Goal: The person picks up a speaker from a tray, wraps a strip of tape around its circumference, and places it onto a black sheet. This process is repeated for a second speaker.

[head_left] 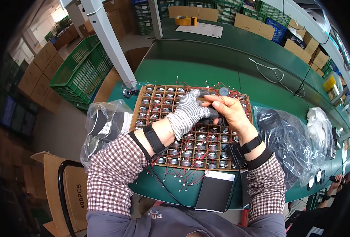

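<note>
My left hand (pixel 187 112), in a grey striped glove with dark finger ends, is closed over a divided cardboard box. My bare right hand (pixel 231 112) meets it there, thumb and fingers pinched together. A small dark part (pixel 222 121) shows below the right fingers; its kind is mostly hidden. The cardboard box (pixel 134 120) has many cells holding small round metal-and-black components (pixel 187 154) with red wires. A round grey-faced piece (pixel 224 91) lies just beyond the right hand. Both wrists wear black bands.
Bagged parts lie left of the box (pixel 110 122), and a large clear bag of black round parts (pixel 283 138) lies right. A black-and-white booklet (pixel 215 191) is at the near edge. Beyond stand a green crate (pixel 82 71), a grey post (pixel 108 39) and a tape roll (pixel 185 20). A co-worker's hand (pixel 335 183) shows at right.
</note>
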Action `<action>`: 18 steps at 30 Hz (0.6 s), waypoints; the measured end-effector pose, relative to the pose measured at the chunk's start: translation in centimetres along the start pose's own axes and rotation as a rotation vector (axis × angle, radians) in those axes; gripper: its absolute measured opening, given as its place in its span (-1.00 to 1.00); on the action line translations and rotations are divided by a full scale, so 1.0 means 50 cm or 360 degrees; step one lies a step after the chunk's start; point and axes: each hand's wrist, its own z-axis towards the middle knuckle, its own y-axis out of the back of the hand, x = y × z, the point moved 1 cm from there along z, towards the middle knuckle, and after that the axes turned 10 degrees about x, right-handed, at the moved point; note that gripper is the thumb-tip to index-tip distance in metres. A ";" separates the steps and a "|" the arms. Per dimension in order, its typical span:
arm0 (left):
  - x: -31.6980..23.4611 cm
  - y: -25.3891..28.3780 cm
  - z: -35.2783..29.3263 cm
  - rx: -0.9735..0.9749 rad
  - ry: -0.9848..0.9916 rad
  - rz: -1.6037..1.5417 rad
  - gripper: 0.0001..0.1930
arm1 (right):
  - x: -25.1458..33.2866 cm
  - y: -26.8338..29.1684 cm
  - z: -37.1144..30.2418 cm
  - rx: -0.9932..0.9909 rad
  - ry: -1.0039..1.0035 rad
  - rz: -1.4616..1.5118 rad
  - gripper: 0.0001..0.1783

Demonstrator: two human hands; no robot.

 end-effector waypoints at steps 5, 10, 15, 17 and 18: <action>0.027 0.031 0.055 -0.0250 0.0115 0.0159 -0.50 | 0.007 0.021 0.011 -0.0303 -0.0159 -0.0006 -0.65; 0.022 0.072 0.100 -0.0393 0.0288 0.1133 -0.55 | 0.003 0.083 -0.013 -0.0669 -0.0104 -0.0044 -0.72; 0.023 0.060 0.130 -0.0243 0.0485 0.1379 -0.53 | -0.008 0.104 -0.028 -0.0680 -0.0047 -0.0032 -0.79; 0.018 0.053 0.143 -0.0116 0.0562 0.1578 -0.55 | -0.013 0.106 -0.027 -0.0675 -0.0053 -0.0020 -0.79; 0.015 0.049 0.148 -0.0053 0.0599 0.1677 -0.56 | -0.015 0.106 -0.026 -0.0668 -0.0053 -0.0010 -0.79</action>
